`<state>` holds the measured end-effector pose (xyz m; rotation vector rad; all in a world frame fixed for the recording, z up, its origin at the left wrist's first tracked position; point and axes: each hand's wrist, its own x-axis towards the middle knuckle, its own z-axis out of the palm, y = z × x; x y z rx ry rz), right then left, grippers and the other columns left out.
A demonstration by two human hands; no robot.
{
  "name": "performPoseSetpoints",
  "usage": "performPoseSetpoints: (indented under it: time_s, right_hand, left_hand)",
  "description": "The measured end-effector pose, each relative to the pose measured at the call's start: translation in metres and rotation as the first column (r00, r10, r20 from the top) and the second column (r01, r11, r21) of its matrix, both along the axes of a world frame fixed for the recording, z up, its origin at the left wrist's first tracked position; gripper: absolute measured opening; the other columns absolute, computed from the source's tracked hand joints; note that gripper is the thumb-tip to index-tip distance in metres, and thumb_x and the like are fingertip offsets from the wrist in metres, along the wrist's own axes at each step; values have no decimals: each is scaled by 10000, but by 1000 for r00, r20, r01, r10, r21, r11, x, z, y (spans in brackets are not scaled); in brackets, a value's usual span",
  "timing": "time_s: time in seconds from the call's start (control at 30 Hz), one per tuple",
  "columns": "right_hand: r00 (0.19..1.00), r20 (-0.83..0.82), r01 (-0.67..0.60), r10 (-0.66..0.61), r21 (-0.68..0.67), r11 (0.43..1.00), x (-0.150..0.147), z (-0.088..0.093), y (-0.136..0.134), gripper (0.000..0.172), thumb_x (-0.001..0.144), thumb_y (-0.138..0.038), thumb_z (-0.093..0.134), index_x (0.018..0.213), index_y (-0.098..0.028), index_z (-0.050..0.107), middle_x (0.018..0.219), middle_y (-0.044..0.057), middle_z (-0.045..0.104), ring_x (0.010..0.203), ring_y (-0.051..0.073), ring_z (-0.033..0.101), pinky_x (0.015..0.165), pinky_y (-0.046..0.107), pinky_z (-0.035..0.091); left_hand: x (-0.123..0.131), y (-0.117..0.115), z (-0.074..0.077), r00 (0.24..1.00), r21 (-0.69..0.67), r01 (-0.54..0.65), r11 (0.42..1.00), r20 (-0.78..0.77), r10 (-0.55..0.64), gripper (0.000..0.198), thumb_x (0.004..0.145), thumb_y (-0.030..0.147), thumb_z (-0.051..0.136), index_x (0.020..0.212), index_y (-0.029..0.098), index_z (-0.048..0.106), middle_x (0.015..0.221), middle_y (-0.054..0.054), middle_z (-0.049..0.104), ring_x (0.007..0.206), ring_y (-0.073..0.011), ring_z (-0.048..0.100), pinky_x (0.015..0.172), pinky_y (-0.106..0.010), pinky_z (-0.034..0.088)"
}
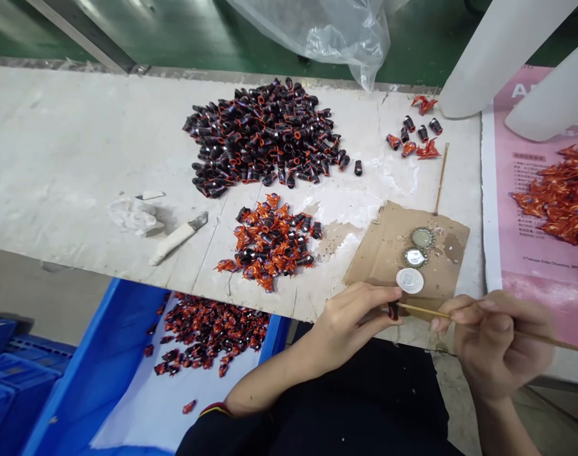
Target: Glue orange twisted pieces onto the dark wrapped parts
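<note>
My left hand pinches a small black part with an orange edge between thumb and fingers, over the near edge of the cardboard. A thin wooden stick is gripped in my right hand, its tip touching or almost touching the black part. Just beyond my left fingertips lies a round white cap, and behind it are two bottle caps with something pale or shiny inside. They rest on a piece of brown cardboard with wet stains.
A big heap of black parts lies at the back, a mixed orange-and-black pile nearer. Left are a knife and crumpled tissue. A blue bin stands below. Another stick, white rolls and orange parts are right.
</note>
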<state>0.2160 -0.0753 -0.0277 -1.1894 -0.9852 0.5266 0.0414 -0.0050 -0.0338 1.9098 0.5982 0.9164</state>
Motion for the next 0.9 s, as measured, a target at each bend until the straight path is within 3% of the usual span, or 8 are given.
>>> performPoseSetpoints:
  time_s: [0.13,0.67,0.9]
  right_hand:
    - [988,-142,64,-57,47,997,-5,2,3,95,941,-185,545,970,-200,635,636,-49,661,447,94,586,438,246,530]
    - [975,-220,-23,21,-9,1000,-7,4,5,105,944,-182,526,952,-225,622,657,-41,661,487,134,645,418,270,532]
    - [979,-200,-36,35,-3,999,-5,2,2,60,939,-216,541,935,-225,600,634,-49,635,414,131,600,368,266,501]
  left_hand:
    - [0,0,-2,1000,-46,0,999,24,2,300,880,173,670,1171,152,603,1065,-110,739,935,-170,718,833,-250,589]
    - [-1,-2,0,999,-249,-44,967,11,48,353,819,297,741,1135,153,675,941,-94,756,773,-150,707,711,-232,600]
    - [-1,0,0,997,-219,-46,975,43,57,346,811,299,748,1119,160,674,936,-86,761,757,-144,708,700,-224,598]
